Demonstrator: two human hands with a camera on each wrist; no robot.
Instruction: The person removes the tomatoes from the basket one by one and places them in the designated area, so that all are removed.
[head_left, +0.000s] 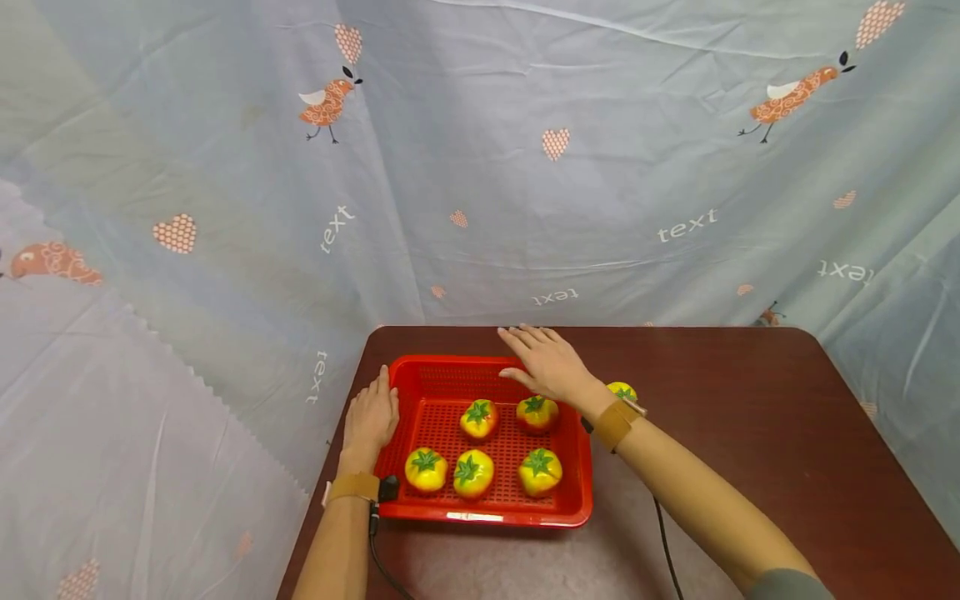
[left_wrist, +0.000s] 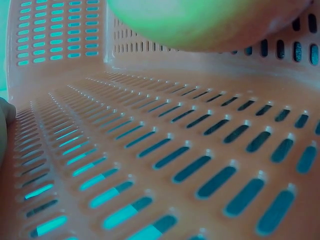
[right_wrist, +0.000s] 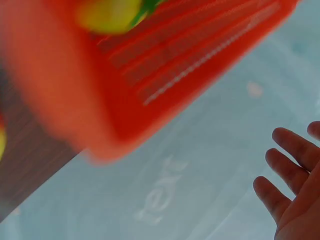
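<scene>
A red perforated basket stands at the left part of the table, holding several yellow-red tomato-like fruits with green tops, such as one fruit. Along the basket's left rim lies my left hand, fingers extended forward; whether it touches the rim is unclear. Over the basket's far right corner, my right hand is spread with straight fingers and holds nothing. The left wrist view shows the slotted basket wall and part of a fruit. In the right wrist view the fingers are apart from the basket.
Another fruit sits on the brown table outside the basket, partly behind the right wrist. Dark cables run from both wristbands toward the near edge. A patterned cloth hangs behind the table.
</scene>
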